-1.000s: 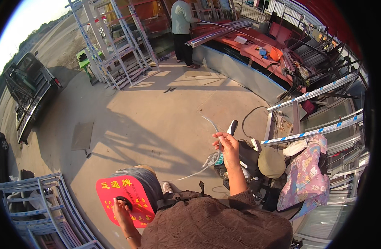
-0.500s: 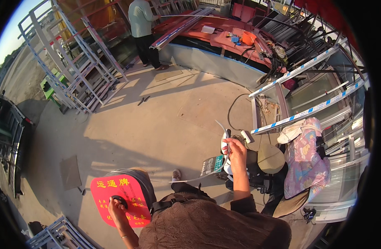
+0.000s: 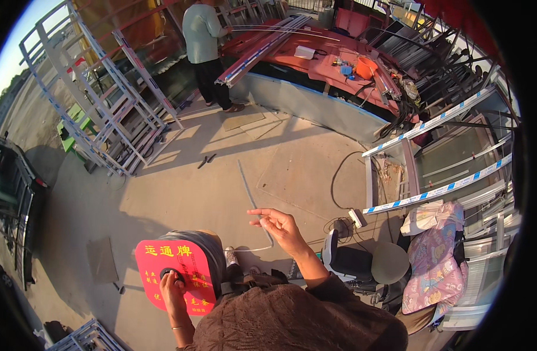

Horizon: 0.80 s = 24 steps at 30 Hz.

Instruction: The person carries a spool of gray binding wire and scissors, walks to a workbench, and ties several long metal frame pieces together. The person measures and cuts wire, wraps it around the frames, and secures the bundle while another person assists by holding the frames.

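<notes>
At the lower left is a reel with a square red face (image 3: 154, 270), rounded corners and yellow lettering. My left hand (image 3: 173, 291) is closed at the dark hub in its middle; what the fingertips grip there is partly hidden. Grey coiled material (image 3: 213, 250) shows behind the red face. A thin pale grey strip (image 3: 245, 184) runs from the reel side toward my right hand (image 3: 285, 234), bends, and sticks up past the fingers. My right thumb and forefinger pinch it, while the other fingers are loosely extended.
An electric scooter (image 3: 347, 257) stands at my right, beside a patterned pink cloth (image 3: 435, 257). Metal frames (image 3: 438, 196) lean farther right, others (image 3: 113, 111) stand at left. A co-worker (image 3: 201, 41) stands by a red-covered table (image 3: 333, 76). A cable (image 3: 335, 175) lies on the floor.
My right hand has moved left, away from the scooter, carrying the strip, whose free end now stands farther left. My left hand stays at the reel's hub. The whole view has shifted slightly.
</notes>
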Each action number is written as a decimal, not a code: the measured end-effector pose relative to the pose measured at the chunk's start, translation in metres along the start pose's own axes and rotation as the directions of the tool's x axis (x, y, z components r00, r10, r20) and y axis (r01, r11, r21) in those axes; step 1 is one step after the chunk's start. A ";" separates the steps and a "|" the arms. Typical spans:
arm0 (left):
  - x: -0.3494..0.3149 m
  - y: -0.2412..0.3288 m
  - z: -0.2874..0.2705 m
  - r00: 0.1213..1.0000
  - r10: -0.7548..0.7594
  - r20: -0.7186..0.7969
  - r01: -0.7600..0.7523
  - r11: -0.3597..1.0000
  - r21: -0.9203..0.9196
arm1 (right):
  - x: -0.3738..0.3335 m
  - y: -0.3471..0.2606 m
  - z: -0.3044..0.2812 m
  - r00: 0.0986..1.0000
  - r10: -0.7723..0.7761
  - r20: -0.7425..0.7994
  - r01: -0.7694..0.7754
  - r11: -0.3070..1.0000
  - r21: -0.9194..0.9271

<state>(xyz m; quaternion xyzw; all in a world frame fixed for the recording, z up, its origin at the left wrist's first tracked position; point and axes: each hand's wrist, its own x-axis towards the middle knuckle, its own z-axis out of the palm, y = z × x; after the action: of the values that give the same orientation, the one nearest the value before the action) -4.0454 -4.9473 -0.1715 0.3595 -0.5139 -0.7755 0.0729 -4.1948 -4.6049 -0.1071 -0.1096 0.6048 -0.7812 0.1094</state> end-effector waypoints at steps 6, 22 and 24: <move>0.106 0.018 0.096 0.994 -0.054 0.099 0.055 0.998 -0.009 | 0.086 0.027 -0.020 0.969 0.125 0.212 -0.113 0.991 -0.068; 0.345 0.042 0.415 0.886 -0.235 0.400 0.119 0.948 0.294 | 0.295 0.010 -0.216 0.965 0.190 -0.179 -0.205 0.976 -0.067; 0.364 0.041 0.462 0.888 -0.223 0.402 0.095 0.944 0.315 | 0.330 0.005 -0.245 0.974 0.195 -0.114 -0.202 0.978 -0.056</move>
<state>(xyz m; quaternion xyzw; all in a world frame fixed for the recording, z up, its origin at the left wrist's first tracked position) -4.6141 -4.7971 -0.2139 0.2264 -0.5923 -0.7564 -0.1602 -4.5829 -4.4809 -0.1592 -0.0097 0.6435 -0.7504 0.1504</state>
